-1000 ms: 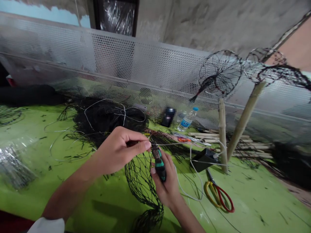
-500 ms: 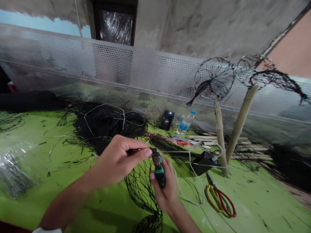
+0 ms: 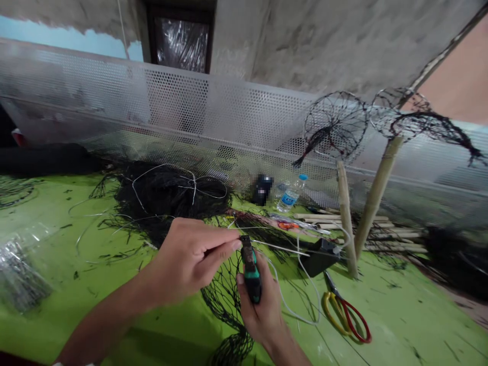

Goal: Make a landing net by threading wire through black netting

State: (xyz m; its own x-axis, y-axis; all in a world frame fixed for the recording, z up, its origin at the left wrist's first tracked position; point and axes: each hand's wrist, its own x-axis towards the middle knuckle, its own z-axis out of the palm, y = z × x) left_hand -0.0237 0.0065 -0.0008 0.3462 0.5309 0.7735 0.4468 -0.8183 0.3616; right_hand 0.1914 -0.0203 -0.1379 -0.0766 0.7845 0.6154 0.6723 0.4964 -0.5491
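My right hand (image 3: 263, 305) is wrapped round a black and green hand tool (image 3: 251, 274), whose dark head points up and away. My left hand (image 3: 190, 254) is pinched beside the tool's head; what its fingertips hold is too small to make out. A pale wire (image 3: 282, 247) runs from the tool's head to the right, towards a black block (image 3: 322, 255). Black netting (image 3: 224, 300) hangs below and between my hands, down to the near edge of the view.
Red and yellow scissors (image 3: 346, 312) lie right of my right hand. Two bamboo posts (image 3: 375, 198) stand behind them. A black net heap (image 3: 163, 195), a water bottle (image 3: 292, 194) and bamboo sticks (image 3: 396, 234) lie farther back. Bagged metal pieces (image 3: 23, 274) are at left.
The tool and my right hand have shifted slightly down and right. My left hand's fingers have straightened a little and closed together near the tool's head.
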